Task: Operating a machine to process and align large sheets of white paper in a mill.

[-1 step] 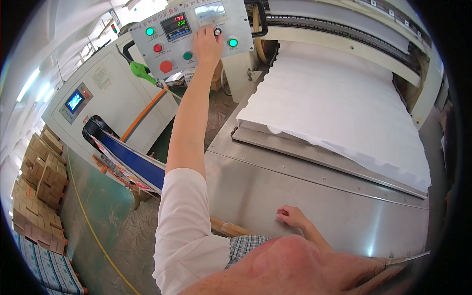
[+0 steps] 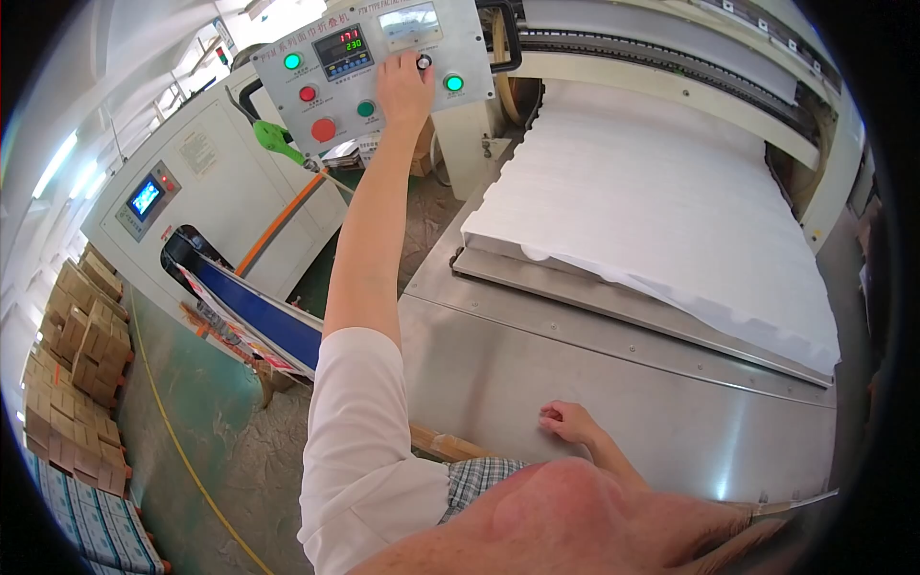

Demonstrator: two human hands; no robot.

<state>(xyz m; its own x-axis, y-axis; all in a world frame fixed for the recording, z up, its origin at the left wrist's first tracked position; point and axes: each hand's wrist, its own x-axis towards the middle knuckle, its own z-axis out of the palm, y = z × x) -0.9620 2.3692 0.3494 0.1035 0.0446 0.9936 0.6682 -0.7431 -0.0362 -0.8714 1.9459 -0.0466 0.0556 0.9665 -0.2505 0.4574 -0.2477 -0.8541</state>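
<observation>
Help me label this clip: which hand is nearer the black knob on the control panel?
Left. The left hand is at the control panel, close beside the black knob; contact is unclear. The right hand is well away, down at the steel tabletop.

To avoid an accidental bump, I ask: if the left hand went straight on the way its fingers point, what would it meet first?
Most likely the meter with the pale window on the control panel, just above the left hand; how close the hand lies to the panel is unclear.
</observation>
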